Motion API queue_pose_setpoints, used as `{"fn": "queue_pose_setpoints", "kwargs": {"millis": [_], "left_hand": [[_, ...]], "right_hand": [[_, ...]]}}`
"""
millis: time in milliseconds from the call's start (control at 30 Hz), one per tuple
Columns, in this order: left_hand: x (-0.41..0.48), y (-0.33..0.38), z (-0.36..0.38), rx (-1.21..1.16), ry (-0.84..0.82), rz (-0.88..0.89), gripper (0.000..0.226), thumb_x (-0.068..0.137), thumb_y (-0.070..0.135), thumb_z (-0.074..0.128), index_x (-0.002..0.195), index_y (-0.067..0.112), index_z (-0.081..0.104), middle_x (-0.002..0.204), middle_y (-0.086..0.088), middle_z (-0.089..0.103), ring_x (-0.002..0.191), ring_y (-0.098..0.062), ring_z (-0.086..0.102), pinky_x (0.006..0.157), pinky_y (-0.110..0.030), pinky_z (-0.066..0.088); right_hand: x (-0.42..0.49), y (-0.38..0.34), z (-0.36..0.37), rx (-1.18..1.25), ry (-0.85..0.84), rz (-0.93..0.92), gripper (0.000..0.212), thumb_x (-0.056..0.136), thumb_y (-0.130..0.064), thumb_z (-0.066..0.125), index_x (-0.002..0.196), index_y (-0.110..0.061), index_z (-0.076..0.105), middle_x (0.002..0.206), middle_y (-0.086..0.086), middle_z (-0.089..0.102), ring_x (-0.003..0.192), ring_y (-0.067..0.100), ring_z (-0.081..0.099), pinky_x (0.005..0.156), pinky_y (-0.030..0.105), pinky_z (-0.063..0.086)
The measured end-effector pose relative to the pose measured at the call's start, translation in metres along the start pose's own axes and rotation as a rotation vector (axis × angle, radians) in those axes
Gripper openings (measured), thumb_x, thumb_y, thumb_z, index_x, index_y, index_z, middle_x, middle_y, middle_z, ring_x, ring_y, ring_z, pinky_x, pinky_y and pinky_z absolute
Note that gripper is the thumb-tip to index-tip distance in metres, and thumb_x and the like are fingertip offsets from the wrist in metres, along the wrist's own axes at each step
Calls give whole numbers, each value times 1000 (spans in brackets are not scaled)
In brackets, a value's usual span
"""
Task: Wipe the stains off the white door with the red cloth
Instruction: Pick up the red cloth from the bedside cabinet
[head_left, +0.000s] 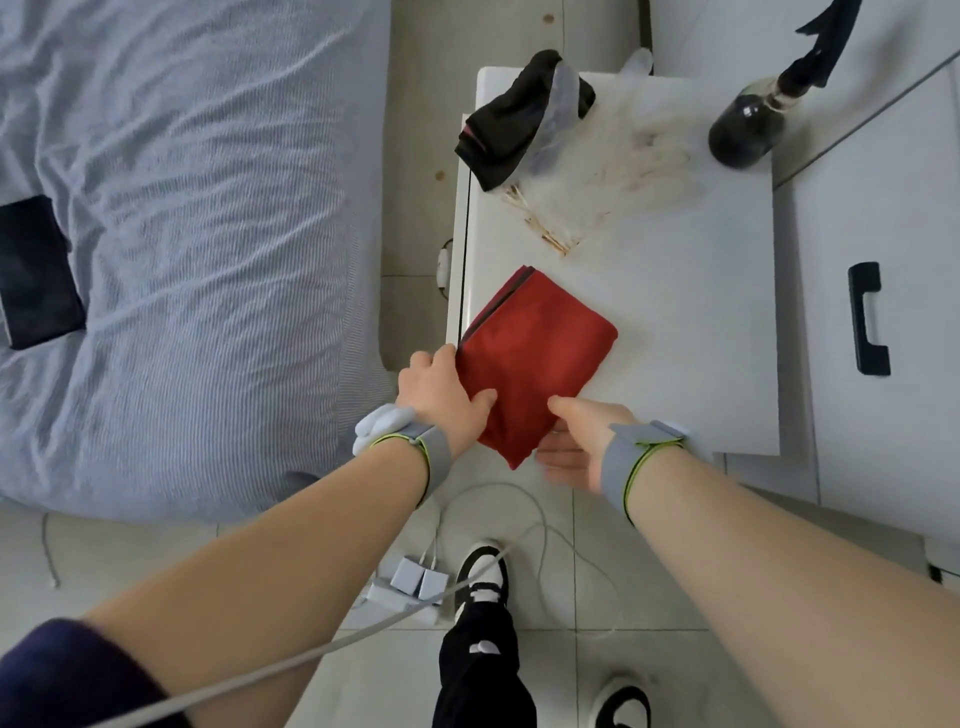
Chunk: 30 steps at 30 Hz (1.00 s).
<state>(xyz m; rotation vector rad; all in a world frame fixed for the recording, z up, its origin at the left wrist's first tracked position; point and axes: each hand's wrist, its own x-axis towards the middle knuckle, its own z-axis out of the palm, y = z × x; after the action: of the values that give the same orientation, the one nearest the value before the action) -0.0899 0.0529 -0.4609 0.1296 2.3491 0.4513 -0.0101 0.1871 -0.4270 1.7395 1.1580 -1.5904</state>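
A folded red cloth (537, 353) lies on a white cabinet top (701, 312), its near corner hanging past the front edge. My left hand (441, 397) grips the cloth's left edge, thumb on top. My right hand (579, 441) holds the near right corner, thumb above and fingers under it. Brownish stains (597, 192) streak the white surface beyond the cloth. A white door (893, 249) with a black handle (868, 318) stands at the right.
A black garment (511, 122) and a clear plastic bag lie at the cabinet's far left corner. A dark round bottle (748, 127) stands at the far right. A bed with striped bedding (182, 234) fills the left. Chargers and cables (415, 584) lie on the floor by my feet.
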Motion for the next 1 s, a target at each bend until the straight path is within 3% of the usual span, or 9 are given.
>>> {"fn": "queue_pose_setpoints", "kwargs": {"millis": [167, 233, 300, 400, 467, 600, 733, 900, 1000], "left_hand": [[4, 3, -6, -2, -9, -38, 55, 83, 45, 75, 126, 18, 56, 122, -8, 60, 114, -33, 57, 96, -46, 52], [-1, 5, -11, 16, -39, -48, 35, 80, 39, 75, 106, 21, 61, 114, -8, 59, 107, -32, 58, 88, -42, 53], [-11, 9, -16, -73, -81, -72, 20, 76, 31, 74, 82, 20, 59, 102, -9, 61, 96, -30, 61, 74, -33, 50], [-33, 21, -21, -407, -135, -113, 9, 78, 14, 70, 84, 9, 66, 77, -4, 65, 69, -20, 61, 57, -22, 49], [-54, 34, -31, -590, -169, -144, 10, 81, 4, 66, 90, 7, 69, 72, -2, 64, 58, -13, 60, 50, -16, 50], [-98, 62, -50, -746, -230, -118, 34, 80, 5, 65, 114, 8, 66, 89, -10, 72, 72, -23, 72, 64, -36, 64], [-147, 94, -65, -721, -246, 20, 43, 91, 3, 63, 131, 16, 54, 104, -9, 69, 85, -23, 73, 65, -30, 61], [-209, 129, -83, -691, -208, 220, 25, 99, 21, 66, 123, 23, 61, 108, 1, 75, 97, -16, 74, 84, -35, 62], [-265, 155, -95, -664, -188, 334, 19, 97, 29, 71, 114, 23, 68, 102, 3, 78, 94, -13, 76, 86, -34, 62]], "right_hand": [[4, 9, 3, 46, -46, -80, 19, 94, -21, 70, 83, -9, 61, 83, 15, 65, 74, 26, 63, 90, 45, 58], [3, 10, 3, 56, -28, -148, 12, 91, -18, 70, 82, -12, 64, 88, 13, 68, 79, 24, 65, 92, 43, 58], [-5, 9, 2, 132, -41, -187, 6, 89, -17, 66, 89, -11, 67, 87, 11, 67, 76, 23, 64, 82, 39, 60], [-25, 8, -3, 276, -71, -178, 27, 86, -22, 65, 105, -4, 69, 98, 23, 72, 81, 26, 65, 80, 41, 59], [-46, 7, -13, 301, -52, -170, 18, 90, -27, 63, 100, -12, 69, 96, 14, 74, 82, 27, 68, 79, 39, 58], [-91, 8, -45, 280, 2, -243, 18, 97, -32, 56, 89, -19, 66, 92, 8, 71, 83, 28, 70, 76, 43, 60], [-140, 10, -82, 223, 37, -360, 23, 99, -34, 50, 89, -17, 63, 105, 13, 70, 96, 31, 70, 90, 50, 59], [-201, 21, -128, 211, 73, -474, 26, 96, -38, 52, 95, -15, 65, 110, 13, 70, 103, 31, 68, 96, 52, 57], [-247, 41, -169, 248, 104, -527, 38, 93, -45, 57, 102, -9, 68, 111, 14, 73, 102, 31, 71, 91, 48, 60]]}}
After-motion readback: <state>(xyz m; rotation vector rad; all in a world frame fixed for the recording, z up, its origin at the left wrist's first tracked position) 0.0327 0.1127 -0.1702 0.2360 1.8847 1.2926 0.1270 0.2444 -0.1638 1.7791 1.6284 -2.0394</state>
